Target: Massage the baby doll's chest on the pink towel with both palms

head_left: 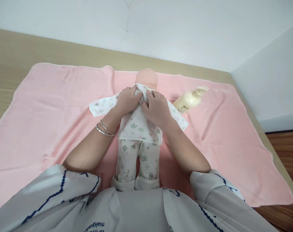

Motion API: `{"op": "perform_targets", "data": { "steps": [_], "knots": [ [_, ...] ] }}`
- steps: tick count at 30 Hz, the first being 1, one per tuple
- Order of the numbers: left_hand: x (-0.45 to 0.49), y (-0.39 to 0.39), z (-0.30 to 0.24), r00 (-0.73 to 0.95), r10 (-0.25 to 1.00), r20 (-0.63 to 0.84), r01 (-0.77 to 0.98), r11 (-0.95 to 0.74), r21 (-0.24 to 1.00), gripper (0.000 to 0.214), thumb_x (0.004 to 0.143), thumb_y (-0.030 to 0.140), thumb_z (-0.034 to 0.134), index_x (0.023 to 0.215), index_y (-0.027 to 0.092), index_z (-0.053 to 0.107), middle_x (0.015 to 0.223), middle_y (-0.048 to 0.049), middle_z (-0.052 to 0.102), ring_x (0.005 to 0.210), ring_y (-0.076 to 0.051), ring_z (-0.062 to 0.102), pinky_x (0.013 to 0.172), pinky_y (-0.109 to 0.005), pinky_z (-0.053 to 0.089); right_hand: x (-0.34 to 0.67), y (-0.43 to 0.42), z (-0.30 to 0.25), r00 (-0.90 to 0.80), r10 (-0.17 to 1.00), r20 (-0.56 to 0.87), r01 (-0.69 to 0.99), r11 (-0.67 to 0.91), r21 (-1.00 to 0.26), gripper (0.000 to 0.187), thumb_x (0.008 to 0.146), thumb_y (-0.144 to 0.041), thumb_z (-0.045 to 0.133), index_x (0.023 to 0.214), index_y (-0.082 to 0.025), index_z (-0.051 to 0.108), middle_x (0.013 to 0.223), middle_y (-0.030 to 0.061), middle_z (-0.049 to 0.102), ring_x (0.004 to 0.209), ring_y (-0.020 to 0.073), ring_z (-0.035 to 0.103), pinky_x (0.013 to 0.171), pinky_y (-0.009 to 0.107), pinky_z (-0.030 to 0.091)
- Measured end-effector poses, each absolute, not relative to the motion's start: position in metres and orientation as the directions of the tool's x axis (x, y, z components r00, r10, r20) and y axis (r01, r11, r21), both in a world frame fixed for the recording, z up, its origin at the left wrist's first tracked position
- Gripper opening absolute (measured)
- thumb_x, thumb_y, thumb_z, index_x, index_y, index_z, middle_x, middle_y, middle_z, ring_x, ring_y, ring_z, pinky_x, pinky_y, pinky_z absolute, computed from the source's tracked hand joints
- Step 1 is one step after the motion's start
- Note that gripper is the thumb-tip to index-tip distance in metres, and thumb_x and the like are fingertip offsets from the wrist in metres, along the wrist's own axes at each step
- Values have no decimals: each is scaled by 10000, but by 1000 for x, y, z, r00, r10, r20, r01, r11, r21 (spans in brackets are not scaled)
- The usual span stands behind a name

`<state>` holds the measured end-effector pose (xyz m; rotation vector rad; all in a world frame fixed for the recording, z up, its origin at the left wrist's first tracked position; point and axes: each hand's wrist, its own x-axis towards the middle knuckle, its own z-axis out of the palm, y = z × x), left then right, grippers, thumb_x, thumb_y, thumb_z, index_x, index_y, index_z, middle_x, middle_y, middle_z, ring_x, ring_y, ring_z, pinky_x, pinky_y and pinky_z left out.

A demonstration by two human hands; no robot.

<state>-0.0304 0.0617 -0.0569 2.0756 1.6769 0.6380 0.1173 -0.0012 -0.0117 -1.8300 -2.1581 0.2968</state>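
Observation:
A baby doll (146,77) lies in front of me, with only the rounded top of its head showing above the cloth. It has on a white long-sleeved baby shirt (139,129) with small printed animals and matching trousers (127,159). My left hand (129,100) is closed on the shirt near its neckline, at the left side. Opposite it, my right hand (156,107) has its fingers bent round the same neckline. Bunched fabric sits between the two hands. Both sleeves stretch out sideways, and my hands hide part of the chest.
A pink blanket (224,138) lies under the doll, spread over a wooden tabletop (13,51). To the right of the doll, a cream pump bottle (188,100) lies tilted beside the sleeve. A white wall (175,32) rises behind the table.

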Motion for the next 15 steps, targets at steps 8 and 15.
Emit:
{"op": "perform_targets", "data": {
  "steps": [8, 15],
  "knots": [
    [-25, 52, -49, 193, 972, 137, 775, -236, 587, 356, 1012, 378, 428, 1142, 226, 722, 1184, -137, 730, 1212, -340, 630, 1124, -557, 496, 144, 27, -22, -91, 996, 7, 864, 83, -497, 519, 1041, -476, 358, 1389, -161, 581, 1418, 191, 670, 1313, 360, 609, 1136, 533, 469],
    [-23, 49, -46, 241, 965, 105, 792, -258, 553, 471, 1023, 355, 396, 1349, 136, 656, 1392, -203, 654, 1368, -364, 562, 1214, -540, 411, 144, 25, -19, -110, 993, -42, 886, 79, -458, 614, 1060, -502, 324, 1473, -91, 521, 1538, 241, 594, 1418, 390, 553, 1185, 569, 430]
  ]
}}
